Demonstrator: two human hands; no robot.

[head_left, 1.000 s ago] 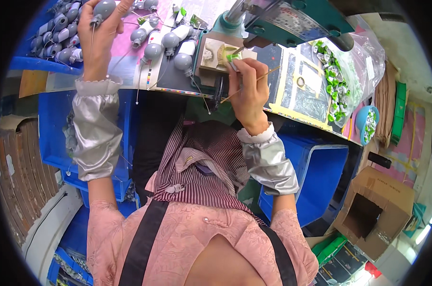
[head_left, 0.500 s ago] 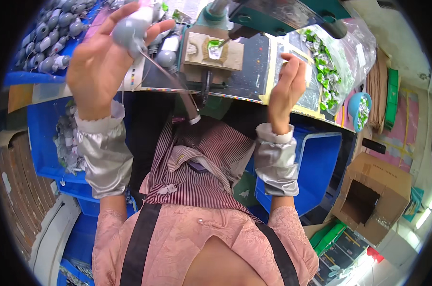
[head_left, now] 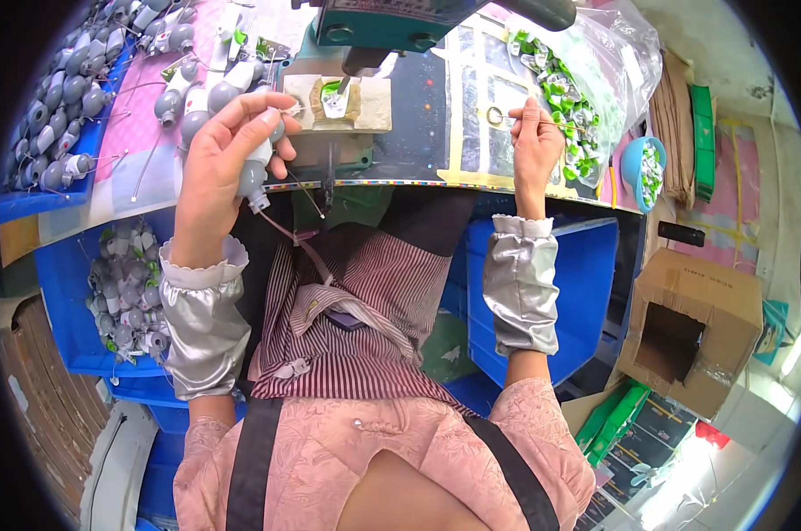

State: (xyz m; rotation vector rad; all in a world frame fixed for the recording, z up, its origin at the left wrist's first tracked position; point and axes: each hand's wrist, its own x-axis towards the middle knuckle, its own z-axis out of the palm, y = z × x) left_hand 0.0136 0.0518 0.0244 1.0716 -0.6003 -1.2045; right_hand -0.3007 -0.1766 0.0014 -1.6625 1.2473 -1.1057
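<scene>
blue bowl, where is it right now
Upper right in the head view: the blue bowl is right of the green-and-white pieces and the right hand.

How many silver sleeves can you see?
2: the left sleeve, below the left hand holding a grey-and-white part; the right sleeve, below the right hand with a thin stick.

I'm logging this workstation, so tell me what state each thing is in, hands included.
Left hand: closed on a grey bulb-shaped part.
Grey bulb-shaped part: held, cable hanging down.
Right hand: pinching a thin stick.
Pale block: a green-and-white piece in its recess.
Blue bowl: holding green-and-white pieces.
Plastic bag: crumpled.
Cardboard box: hole in one side.
</scene>
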